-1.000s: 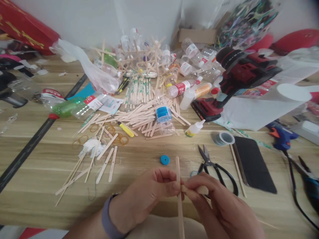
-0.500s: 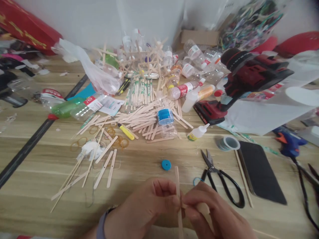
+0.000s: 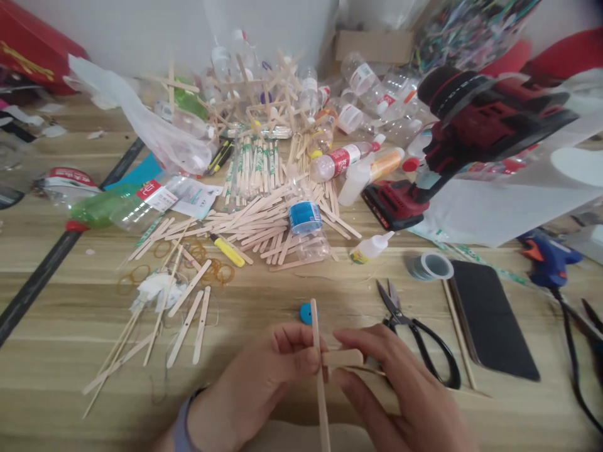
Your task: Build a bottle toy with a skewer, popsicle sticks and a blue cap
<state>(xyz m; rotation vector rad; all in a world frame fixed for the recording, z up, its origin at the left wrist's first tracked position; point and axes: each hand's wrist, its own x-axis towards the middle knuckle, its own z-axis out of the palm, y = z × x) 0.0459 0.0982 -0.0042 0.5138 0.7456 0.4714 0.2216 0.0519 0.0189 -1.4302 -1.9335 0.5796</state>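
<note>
- Since the earlier frames, the right hand (image 3: pixel 400 389) has loosened its pinch: thumb and fingers now stand apart above and below a short wooden crosspiece (image 3: pixel 343 358).
- The long wooden craft stick (image 3: pixel 322 402) has shifted left along with the left hand (image 3: pixel 282 370); its upper end now overlaps the blue bottle cap (image 3: pixel 305 314), which was in full view earlier.
- The left hand grips the long craft stick between thumb and fingers, the stick running roughly away from the body.
- The crosspiece juts out to the right from beside the left thumb, its rounded end between the right hand's spread fingers; whether it is fixed to the long stick, I cannot tell.
- Black-handled scissors (image 3: pixel 398 319) lie just beyond the right hand, partly hidden by it.
- Right of the scissors lie a bamboo stick (image 3: pixel 460 342) and a dark smartphone (image 3: pixel 492 320).
- Farther back are a small glue bottle (image 3: pixel 370 248), a yellow utility knife (image 3: pixel 228 251) and a craft-stick pile (image 3: pixel 245 223).
- A red-and-black cordless drill (image 3: pixel 490 119) stands at the right.
</note>
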